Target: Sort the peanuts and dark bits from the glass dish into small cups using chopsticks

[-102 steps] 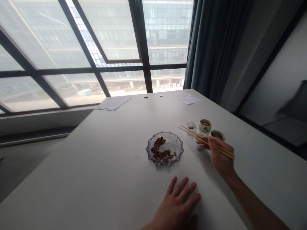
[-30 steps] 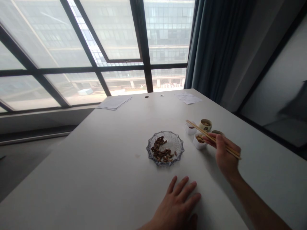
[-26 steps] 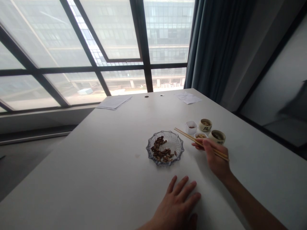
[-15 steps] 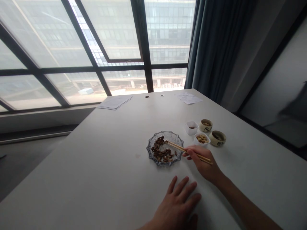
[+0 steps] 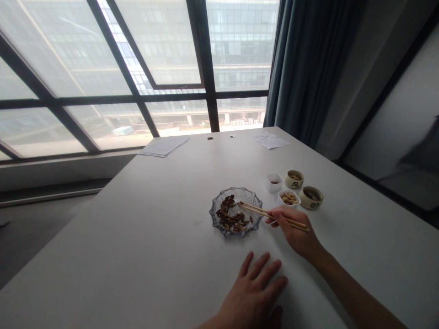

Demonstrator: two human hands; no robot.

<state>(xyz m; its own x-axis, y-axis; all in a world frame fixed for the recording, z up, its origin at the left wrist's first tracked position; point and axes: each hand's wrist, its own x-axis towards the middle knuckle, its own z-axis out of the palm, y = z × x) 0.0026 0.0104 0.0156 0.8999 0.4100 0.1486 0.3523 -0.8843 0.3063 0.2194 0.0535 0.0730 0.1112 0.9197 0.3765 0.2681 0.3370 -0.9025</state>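
Note:
A pair of wooden chopsticks (image 5: 255,210) is held in my right hand (image 5: 293,230), whose fingers close round them. Their tips are over a scalloped clear glass dish (image 5: 255,201). Dark brown, elongated pieces (image 5: 231,219), perhaps seeds in shells, lie mostly in the dish's left and front part. Whether the tips pinch a small piece is too fine to make out. My left hand (image 5: 252,288) rests flat on the white table (image 5: 154,256) in front of the dish, fingers spread and holding nothing.
Right of the dish stand a white square cup with a few dark bits (image 5: 273,183), a white cup of peanuts (image 5: 288,199), and two cream bowls with dark characters (image 5: 294,179), (image 5: 311,198). Papers (image 5: 164,146) and another sheet (image 5: 270,140) lie at the far end, below the window.
My right hand and the chopsticks have shifted slightly to the right, the tips moving a little away from the brown pieces. My left hand has stayed in place.

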